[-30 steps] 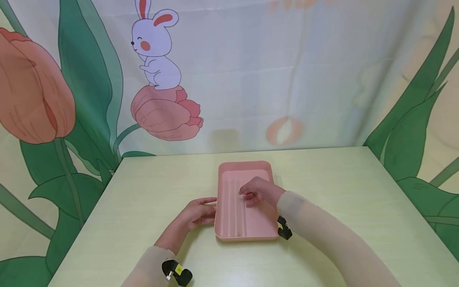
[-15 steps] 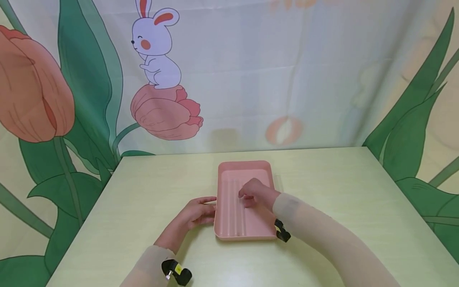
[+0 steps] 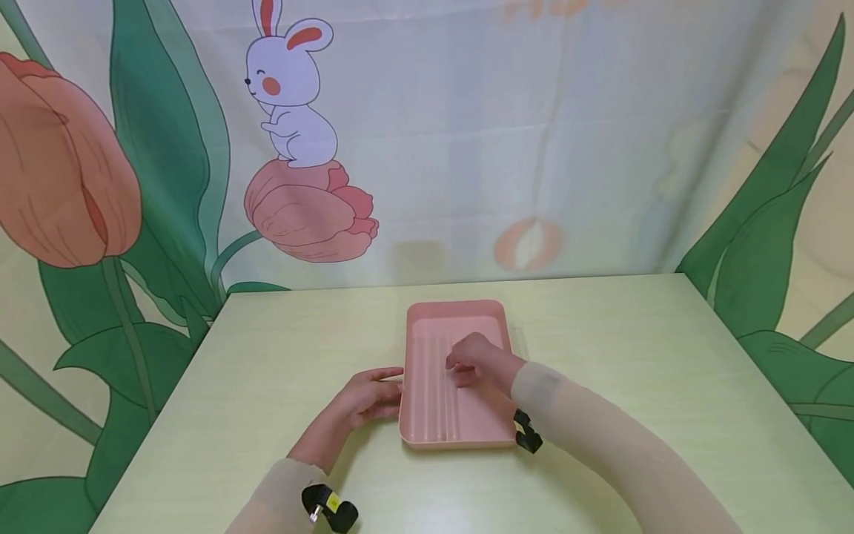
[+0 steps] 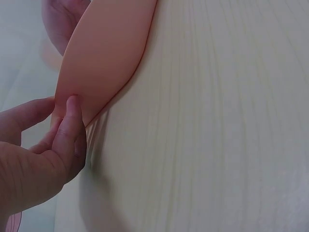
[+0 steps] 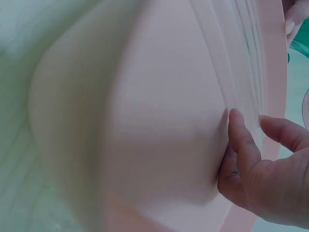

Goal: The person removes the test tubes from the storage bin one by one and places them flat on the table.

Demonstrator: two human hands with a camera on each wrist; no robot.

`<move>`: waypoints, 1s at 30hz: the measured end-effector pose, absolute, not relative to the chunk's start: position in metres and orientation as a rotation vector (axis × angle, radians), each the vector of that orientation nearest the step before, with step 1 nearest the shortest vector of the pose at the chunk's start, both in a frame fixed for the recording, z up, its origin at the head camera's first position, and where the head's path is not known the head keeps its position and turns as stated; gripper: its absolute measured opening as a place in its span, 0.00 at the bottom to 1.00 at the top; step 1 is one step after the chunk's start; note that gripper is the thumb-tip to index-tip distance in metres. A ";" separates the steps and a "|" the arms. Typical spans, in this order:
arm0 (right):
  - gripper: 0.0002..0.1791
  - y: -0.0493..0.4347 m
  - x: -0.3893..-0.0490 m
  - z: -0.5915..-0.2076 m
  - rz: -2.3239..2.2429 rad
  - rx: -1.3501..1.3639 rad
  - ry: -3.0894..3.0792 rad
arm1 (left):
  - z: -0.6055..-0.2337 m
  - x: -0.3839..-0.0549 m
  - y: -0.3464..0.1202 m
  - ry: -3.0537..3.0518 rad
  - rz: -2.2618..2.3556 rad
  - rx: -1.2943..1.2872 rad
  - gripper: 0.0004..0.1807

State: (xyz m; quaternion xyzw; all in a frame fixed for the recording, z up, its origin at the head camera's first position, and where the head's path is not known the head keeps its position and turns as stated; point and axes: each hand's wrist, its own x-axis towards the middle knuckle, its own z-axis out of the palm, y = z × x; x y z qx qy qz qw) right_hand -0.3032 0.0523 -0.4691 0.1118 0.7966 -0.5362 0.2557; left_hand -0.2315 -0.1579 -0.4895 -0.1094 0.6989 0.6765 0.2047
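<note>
A pink rectangular tray [image 3: 490, 419] stands on the table. Along its left half lie several clear, thin tubes [image 3: 430, 415], side by side and lengthwise. My right hand [image 3: 479, 356] is inside the tray, its thumb and fingers pinching the rightmost clear tube [image 5: 244, 94], as the right wrist view shows best. My left hand [image 3: 365, 397] touches the tray's left outer wall with fairly straight fingers. In the left wrist view, its fingertips [image 4: 73, 102] rest against that pink wall. My right hand hides part of the tubes and tray floor.
A pale table [image 3: 620, 356] surrounds the tray. Just right of the tray, a faint see-through thing [image 3: 520, 339] lies on the table, too unclear to name. Behind the table hangs a cloth [image 3: 427, 133] printed with a rabbit and tulips.
My right hand has lowered slightly into the tray, and its fingers are drawn in more than a second ago. My left hand and the tray have kept their places.
</note>
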 end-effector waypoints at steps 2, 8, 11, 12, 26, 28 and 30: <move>0.25 0.053 -0.304 -0.470 -1.470 0.301 2.144 | -0.489 -0.232 -0.158 1.952 1.884 -0.318 0.28; 0.26 0.057 -0.307 -0.473 -1.521 0.282 2.075 | -0.491 -0.231 -0.158 1.932 1.896 -0.291 0.29; 0.26 0.058 -0.309 -0.474 -1.555 0.273 2.025 | -0.492 -0.231 -0.158 1.919 1.910 -0.262 0.29; 0.26 0.059 -0.310 -0.474 -1.566 0.272 2.007 | -0.491 -0.230 -0.158 1.916 1.913 -0.253 0.29; 0.32 0.062 -0.312 -0.463 -1.617 0.164 1.907 | -0.492 -0.232 -0.159 1.913 1.912 -0.208 0.31; 0.32 0.062 -0.312 -0.460 -1.617 0.142 1.911 | -0.492 -0.232 -0.159 1.911 1.912 -0.215 0.31; 0.32 0.062 -0.313 -0.457 -1.618 0.129 1.919 | -0.492 -0.233 -0.160 1.912 1.910 -0.223 0.31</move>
